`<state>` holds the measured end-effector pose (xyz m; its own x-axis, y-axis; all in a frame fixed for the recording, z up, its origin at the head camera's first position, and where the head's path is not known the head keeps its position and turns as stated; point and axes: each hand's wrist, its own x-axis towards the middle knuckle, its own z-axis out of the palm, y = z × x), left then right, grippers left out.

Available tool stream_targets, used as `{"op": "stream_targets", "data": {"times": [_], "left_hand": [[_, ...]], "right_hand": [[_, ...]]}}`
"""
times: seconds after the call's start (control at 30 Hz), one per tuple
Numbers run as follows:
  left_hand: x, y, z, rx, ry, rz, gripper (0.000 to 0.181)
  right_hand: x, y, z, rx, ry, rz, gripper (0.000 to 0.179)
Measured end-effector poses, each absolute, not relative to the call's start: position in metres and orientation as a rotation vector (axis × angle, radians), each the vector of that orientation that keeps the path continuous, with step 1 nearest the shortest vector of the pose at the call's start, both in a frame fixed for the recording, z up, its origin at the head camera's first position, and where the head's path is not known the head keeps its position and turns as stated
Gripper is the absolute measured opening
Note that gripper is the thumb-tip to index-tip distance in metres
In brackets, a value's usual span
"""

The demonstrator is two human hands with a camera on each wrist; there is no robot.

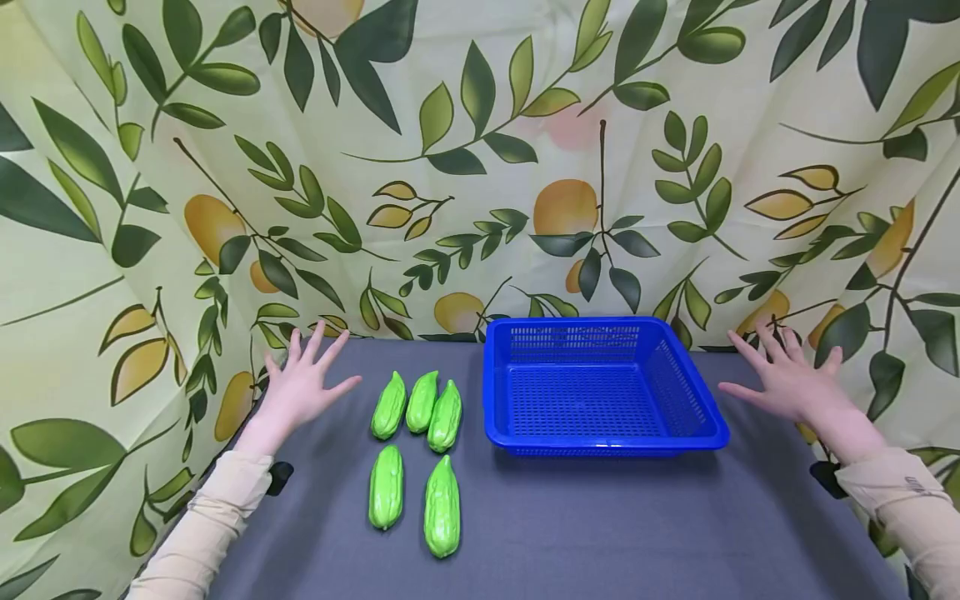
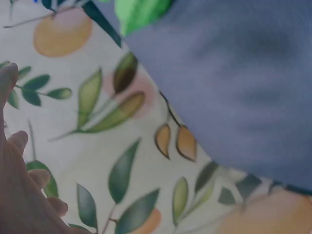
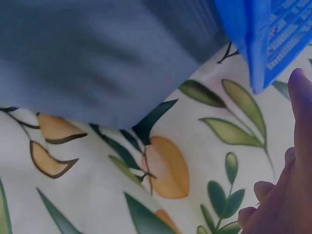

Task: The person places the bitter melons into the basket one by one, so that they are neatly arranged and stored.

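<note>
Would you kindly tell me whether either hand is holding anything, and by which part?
Nothing is held: the left hand and the right hand both have their fingers spread.

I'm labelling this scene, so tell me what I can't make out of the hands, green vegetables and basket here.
- Left hand: left wrist view, cut off by the left and bottom edges.
- Right hand: right wrist view, cut off by the right and bottom edges.
- One green vegetable: left wrist view, blurred, cut off by the top edge.
- Basket: right wrist view, cut off by the top and right edges.
</note>
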<state>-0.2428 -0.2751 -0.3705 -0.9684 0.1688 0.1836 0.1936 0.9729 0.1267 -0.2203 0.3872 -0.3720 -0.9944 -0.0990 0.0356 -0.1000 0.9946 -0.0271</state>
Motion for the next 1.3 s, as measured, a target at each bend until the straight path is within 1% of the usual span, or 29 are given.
{"op": "stream_targets", "data": {"times": [0.3, 0.53, 0.77, 1.3], "left_hand": [[-0.229, -0.260, -0.385, -0.325, -2.928, -0.334, 0.079], [-0.213, -0.268, -0.395, -0.296, -2.897, -0.436, 0.079], [-0.196, -0.278, -0.401, -0.236, -2.886, -0.556, 0.080], [-0.165, -0.255, -0.429, -0.226, -2.887, -0.864, 0.079]], "right_hand": [[-0.217, 0.372, -0.374, 0.193, -3.089, 0.034, 0.092], [-0.212, 0.362, -0.374, 0.230, -3.108, 0.052, 0.095], [-0.206, 0.366, -0.377, 0.219, -3.112, 0.082, 0.097], [-0.192, 0.352, -0.389, 0.254, -3.144, 0.186, 0.101]]}}
